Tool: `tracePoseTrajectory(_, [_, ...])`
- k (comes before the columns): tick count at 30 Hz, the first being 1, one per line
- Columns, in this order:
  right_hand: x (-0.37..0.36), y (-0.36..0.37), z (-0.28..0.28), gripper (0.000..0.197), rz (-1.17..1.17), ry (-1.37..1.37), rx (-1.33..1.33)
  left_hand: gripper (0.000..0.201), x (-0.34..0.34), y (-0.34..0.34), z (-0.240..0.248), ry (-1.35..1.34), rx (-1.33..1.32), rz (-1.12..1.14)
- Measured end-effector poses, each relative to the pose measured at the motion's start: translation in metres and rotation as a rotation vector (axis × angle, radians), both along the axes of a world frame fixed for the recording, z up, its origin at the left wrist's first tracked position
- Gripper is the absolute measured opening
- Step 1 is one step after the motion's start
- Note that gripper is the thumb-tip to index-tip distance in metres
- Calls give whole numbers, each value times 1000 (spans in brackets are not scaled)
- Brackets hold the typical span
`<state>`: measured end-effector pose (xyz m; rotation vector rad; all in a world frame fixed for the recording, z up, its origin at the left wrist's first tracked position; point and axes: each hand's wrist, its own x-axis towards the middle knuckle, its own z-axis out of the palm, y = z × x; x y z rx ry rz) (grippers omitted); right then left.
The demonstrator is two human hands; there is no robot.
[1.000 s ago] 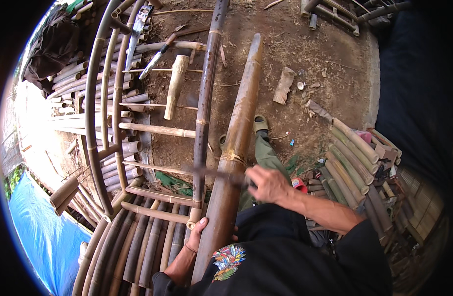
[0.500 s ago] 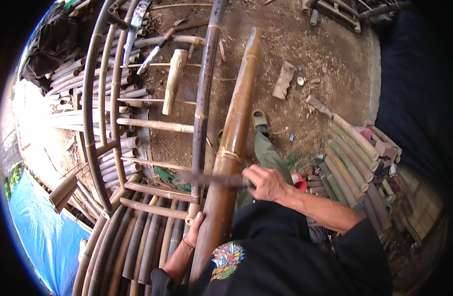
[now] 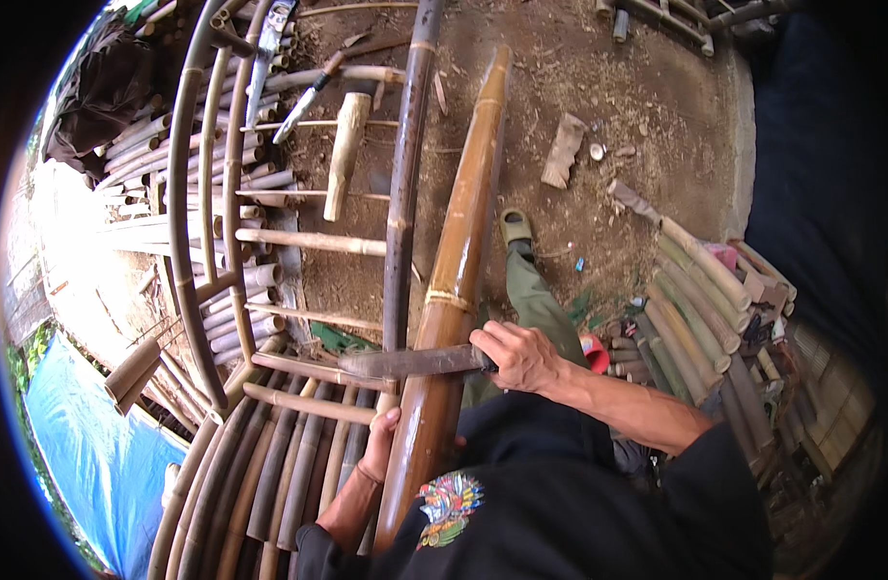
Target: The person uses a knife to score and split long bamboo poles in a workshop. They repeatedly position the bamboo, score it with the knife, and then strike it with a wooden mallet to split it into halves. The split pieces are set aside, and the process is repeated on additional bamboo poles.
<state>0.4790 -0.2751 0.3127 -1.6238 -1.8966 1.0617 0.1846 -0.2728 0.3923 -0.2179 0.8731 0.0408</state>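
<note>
Bamboo pole (image 3: 457,256) between the hands: its long axis ran away from the person, leaning slightly right; the left hand (image 3: 380,443), nearer, clasped its left flank, fingers mostly hidden; the right hand (image 3: 523,358), just right of it, closed tightly around a knife (image 3: 405,363), blade crosswise over the pole

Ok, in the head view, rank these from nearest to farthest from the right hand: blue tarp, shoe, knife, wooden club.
From the right hand:
1. Knife: held in it, blade pointing left.
2. Shoe: ahead, on the ground.
3. Wooden club: ahead and left.
4. Blue tarp: far left.
</note>
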Motion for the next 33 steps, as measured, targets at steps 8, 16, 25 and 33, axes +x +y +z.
tracePoseTrajectory(8, [0, -7, -5, 32, 39, -66, 32, 92, -7, -10, 1, 50, -31, 53])
tracePoseTrajectory(16, [-8, -9, -25, 29, -96, -60, 30, 86, -8, 4, -3, -39, -102, 100])
tracePoseTrajectory(25, [-18, 21, -30, 20, -288, -145, -206, 90, -53, 8, -12, 32, -91, 119])
tracePoseTrajectory(33, [-19, 33, -33, 16, -322, -137, -271, 84, -49, 25, -6, 2, -103, 83])
